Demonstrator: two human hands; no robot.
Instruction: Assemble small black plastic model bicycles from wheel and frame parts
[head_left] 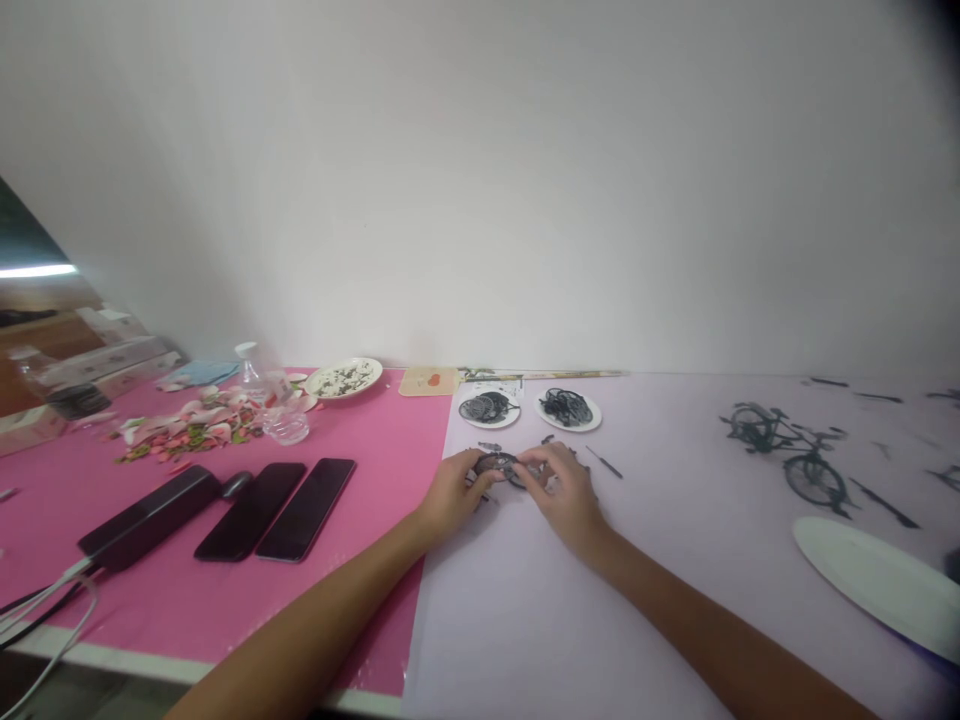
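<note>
A small black wheel-like part [498,463] is held between my two hands, low over the white sheet. My left hand [452,494] pinches its left side between thumb and fingers. On the other side, my right hand [561,492] grips its right edge with thumb and fingertips. More dark pieces lie partly hidden under and behind my hands. A thin screwdriver [606,463] rests just right of my right hand. Behind the hands stand two white plates, the left plate [490,423] with dark wheels and the right plate [592,423] with tangled black parts.
A small black bicycle [787,450] stands at the right, near a white oval plate [877,580]. On the pink cover [367,600] at the left are two phones [306,510], a black power strip [150,518], a bottle [259,378] and scattered petals [199,425].
</note>
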